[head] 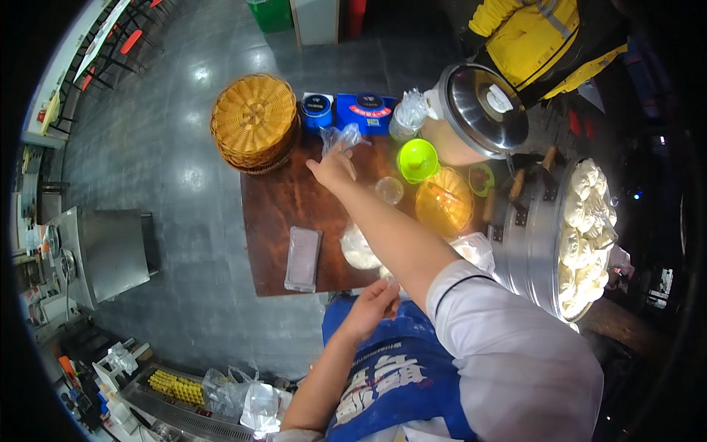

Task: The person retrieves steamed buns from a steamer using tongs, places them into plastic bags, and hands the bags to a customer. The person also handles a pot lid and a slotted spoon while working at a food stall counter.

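Observation:
My right hand (333, 167) reaches across the brown table (270, 221) to crumpled clear plastic (343, 136) near the far edge. Its thumb sticks out to the left; whether the other fingers grip the plastic is unclear. Close to my blue apron, my left hand (376, 307) has thumb and fingertips pinched together on the edge of a clear plastic bag (358, 248) with white food inside. My right forearm partly covers that bag. A flat, plastic-wrapped pack (303, 259) lies left of it. Beyond the forearm are a round clear lid (389, 190) and green bowls (417, 160).
Stacked wicker baskets (254, 121) stand at the far left corner, beside a blue canister (316, 110) and blue box (367, 113). A yellow basket (444, 201), a large lidded pot (480, 113) and a metal steamer with white buns (586, 237) stand right. A person in yellow (533, 47) is beyond.

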A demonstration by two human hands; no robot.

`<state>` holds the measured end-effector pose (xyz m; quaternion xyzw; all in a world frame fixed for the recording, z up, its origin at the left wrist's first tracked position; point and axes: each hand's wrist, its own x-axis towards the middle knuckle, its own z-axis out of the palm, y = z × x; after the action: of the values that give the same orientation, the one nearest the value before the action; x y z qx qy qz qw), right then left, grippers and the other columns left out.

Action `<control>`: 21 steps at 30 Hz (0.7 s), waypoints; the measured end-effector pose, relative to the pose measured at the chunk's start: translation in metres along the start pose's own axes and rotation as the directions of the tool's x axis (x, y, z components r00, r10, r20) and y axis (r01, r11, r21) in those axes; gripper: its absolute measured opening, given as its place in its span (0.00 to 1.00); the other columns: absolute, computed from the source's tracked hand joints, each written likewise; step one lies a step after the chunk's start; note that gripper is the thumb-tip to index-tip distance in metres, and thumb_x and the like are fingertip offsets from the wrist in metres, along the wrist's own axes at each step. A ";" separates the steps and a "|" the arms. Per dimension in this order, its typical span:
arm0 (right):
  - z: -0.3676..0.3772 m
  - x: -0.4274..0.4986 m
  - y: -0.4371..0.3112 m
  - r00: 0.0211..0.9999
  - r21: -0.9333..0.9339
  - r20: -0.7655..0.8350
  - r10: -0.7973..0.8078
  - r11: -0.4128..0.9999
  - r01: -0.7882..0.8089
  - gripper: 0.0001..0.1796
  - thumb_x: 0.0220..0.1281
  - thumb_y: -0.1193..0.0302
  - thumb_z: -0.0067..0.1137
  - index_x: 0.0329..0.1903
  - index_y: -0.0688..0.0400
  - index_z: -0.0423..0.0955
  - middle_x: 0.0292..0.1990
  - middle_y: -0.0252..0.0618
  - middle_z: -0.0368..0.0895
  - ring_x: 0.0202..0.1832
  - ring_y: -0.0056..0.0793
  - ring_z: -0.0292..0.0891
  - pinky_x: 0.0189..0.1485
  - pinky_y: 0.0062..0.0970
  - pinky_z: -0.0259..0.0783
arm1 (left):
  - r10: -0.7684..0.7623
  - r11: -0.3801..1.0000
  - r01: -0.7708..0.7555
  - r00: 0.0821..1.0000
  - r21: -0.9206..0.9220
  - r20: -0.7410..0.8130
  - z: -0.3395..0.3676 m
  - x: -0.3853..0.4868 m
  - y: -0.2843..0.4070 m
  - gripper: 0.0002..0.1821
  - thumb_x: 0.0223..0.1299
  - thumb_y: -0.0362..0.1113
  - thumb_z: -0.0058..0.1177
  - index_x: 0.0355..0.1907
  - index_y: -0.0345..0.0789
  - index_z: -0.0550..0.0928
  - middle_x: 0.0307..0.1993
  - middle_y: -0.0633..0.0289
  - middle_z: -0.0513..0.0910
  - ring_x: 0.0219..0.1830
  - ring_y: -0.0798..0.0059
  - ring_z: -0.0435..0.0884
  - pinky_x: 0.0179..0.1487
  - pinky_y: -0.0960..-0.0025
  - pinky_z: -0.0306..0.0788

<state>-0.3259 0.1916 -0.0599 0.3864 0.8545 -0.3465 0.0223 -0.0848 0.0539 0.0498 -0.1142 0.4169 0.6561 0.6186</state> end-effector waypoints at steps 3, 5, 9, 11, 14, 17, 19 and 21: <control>0.023 0.016 0.013 0.976 -0.035 0.174 -0.133 0.989 0.141 0.30 0.63 0.58 0.68 0.64 0.60 0.77 0.66 0.64 0.75 0.63 0.61 0.78 0.66 0.52 0.74 | -0.012 1.000 0.012 1.000 0.011 0.016 -0.007 -0.002 0.000 0.12 0.81 0.43 0.52 0.39 0.39 0.80 0.30 0.69 0.78 0.30 0.80 0.76 0.37 0.73 0.75; 0.016 0.009 0.022 0.905 -0.118 0.297 -0.305 0.929 0.352 0.17 0.62 0.63 0.67 0.50 0.57 0.84 0.53 0.58 0.86 0.55 0.62 0.82 0.58 0.51 0.78 | -0.017 0.998 0.017 1.000 0.064 0.004 -0.010 -0.002 0.002 0.13 0.81 0.43 0.52 0.37 0.39 0.80 0.30 0.68 0.79 0.30 0.80 0.78 0.37 0.73 0.75; -0.073 -0.051 0.037 0.774 0.319 0.399 -0.492 0.866 0.386 0.16 0.65 0.61 0.68 0.46 0.61 0.85 0.40 0.52 0.90 0.44 0.52 0.88 0.48 0.44 0.80 | -0.034 0.998 0.031 0.998 0.062 0.044 -0.014 0.004 0.013 0.11 0.80 0.38 0.52 0.44 0.34 0.85 0.28 0.67 0.79 0.26 0.80 0.75 0.32 0.75 0.71; -0.158 -0.095 0.059 0.741 0.530 0.420 -0.524 0.805 0.268 0.22 0.68 0.54 0.69 0.48 0.62 0.84 0.37 0.44 0.90 0.38 0.36 0.87 0.44 0.36 0.78 | -0.032 0.999 0.028 0.995 0.039 0.096 -0.011 0.007 0.024 0.10 0.79 0.38 0.52 0.39 0.37 0.82 0.27 0.68 0.77 0.25 0.81 0.71 0.32 0.73 0.71; -0.274 -0.157 0.103 0.887 0.319 0.397 -0.234 0.942 0.105 0.23 0.71 0.51 0.66 0.48 0.61 0.83 0.34 0.38 0.87 0.36 0.28 0.82 0.42 0.32 0.77 | -0.017 0.997 0.021 0.998 -0.069 0.057 0.002 0.007 0.044 0.10 0.79 0.37 0.52 0.35 0.39 0.76 0.26 0.69 0.74 0.24 0.81 0.68 0.34 0.72 0.71; -0.302 -0.189 0.147 0.900 0.074 0.433 -0.049 0.997 0.019 0.22 0.69 0.54 0.69 0.47 0.62 0.85 0.38 0.42 0.89 0.40 0.33 0.84 0.47 0.34 0.78 | 0.011 0.992 0.000 0.997 -0.128 0.082 0.020 0.008 0.064 0.20 0.79 0.35 0.50 0.68 0.33 0.77 0.25 0.71 0.69 0.26 0.81 0.66 0.35 0.73 0.68; -0.289 -0.195 0.174 0.855 -0.060 0.518 -0.037 0.995 0.079 0.19 0.68 0.59 0.66 0.47 0.64 0.85 0.40 0.51 0.89 0.44 0.41 0.86 0.50 0.38 0.78 | 0.021 0.996 -0.012 0.994 -0.090 0.106 0.034 0.011 0.072 0.29 0.79 0.36 0.49 0.78 0.32 0.67 0.26 0.72 0.68 0.26 0.82 0.64 0.35 0.73 0.66; -0.261 -0.202 0.196 0.861 -0.221 0.492 -0.129 0.938 0.267 0.17 0.68 0.63 0.63 0.49 0.65 0.85 0.40 0.54 0.89 0.46 0.43 0.88 0.50 0.41 0.78 | 0.052 0.997 -0.045 0.991 -0.062 0.120 0.047 0.012 0.076 0.28 0.79 0.36 0.49 0.77 0.32 0.69 0.26 0.72 0.68 0.26 0.82 0.64 0.36 0.73 0.66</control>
<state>0.0077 0.3103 0.0873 0.1928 0.8991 -0.3052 0.2475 -0.1392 0.1029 0.1021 -0.0822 0.3616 0.6888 0.6229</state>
